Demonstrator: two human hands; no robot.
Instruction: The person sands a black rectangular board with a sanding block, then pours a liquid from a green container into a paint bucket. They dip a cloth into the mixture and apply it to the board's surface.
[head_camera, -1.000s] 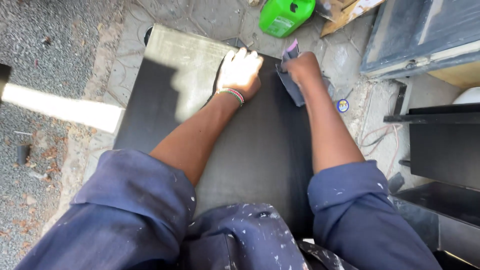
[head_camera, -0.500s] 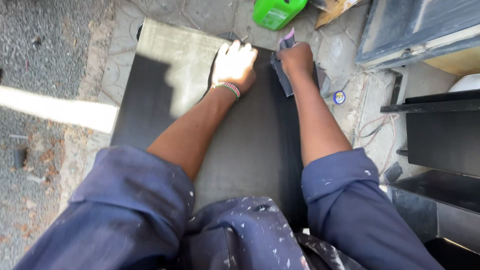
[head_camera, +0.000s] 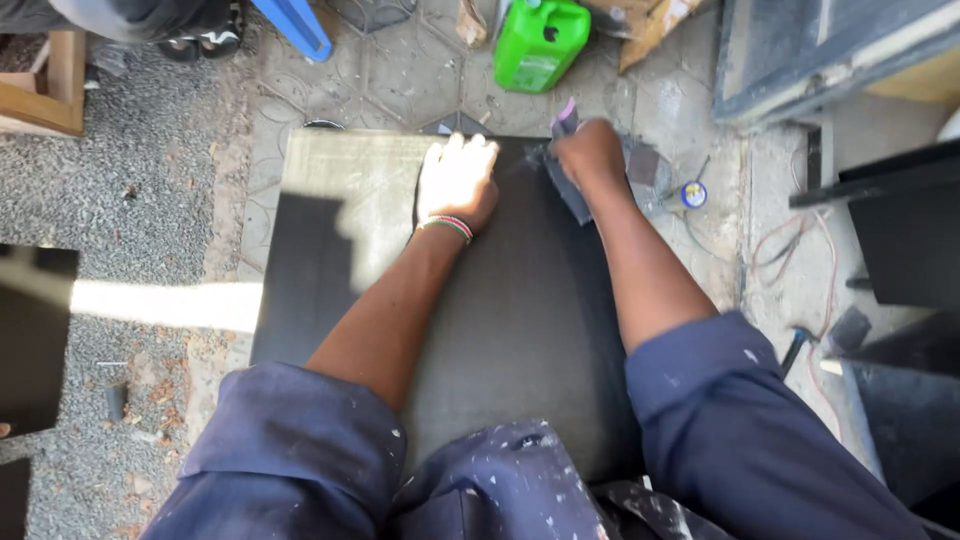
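A large black board (head_camera: 520, 330) lies flat on the ground in front of me, its far left part lit by sun. My left hand (head_camera: 457, 183), with a beaded band at the wrist, rests palm down on the board near its far edge. My right hand (head_camera: 590, 152) is closed on a dark grey sheet of sandpaper (head_camera: 566, 190) and presses it on the board close to the far right corner. The two hands are a short way apart.
A green plastic jerrycan (head_camera: 540, 42) stands on the paving beyond the board. A small round tin (head_camera: 694, 194) and a red cable (head_camera: 775, 245) lie to the right. Dark panels (head_camera: 905, 240) stand at right, gravel (head_camera: 120, 200) at left.
Both hands have slid farther away from me along the board, toward its far edge. The right hand still holds the sandpaper.
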